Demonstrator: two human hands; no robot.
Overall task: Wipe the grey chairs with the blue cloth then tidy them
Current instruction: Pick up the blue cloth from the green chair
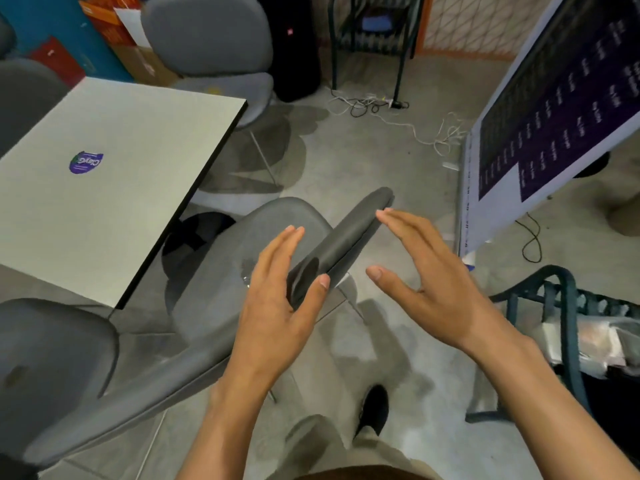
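Note:
A grey chair stands right below me; its seat (225, 271) faces the white table and its backrest (346, 237) runs diagonally between my hands. My left hand (280, 292) is open at the backrest's near end, thumb on one side and fingers on the other, touching or nearly touching it. My right hand (426, 268) hovers open just right of the backrest, fingertips near its top edge. A second grey chair (207, 39) stands beyond the table's far corner. A third grey chair (52, 355) sits at the lower left. No blue cloth is in view.
The white square table (114, 168) with a purple sticker fills the left. A large printed board (554, 126) leans at the right. Cables (377, 105) lie on the floor ahead. A dark green metal chair (554, 306) is at the right. My black shoe (374, 410) is below.

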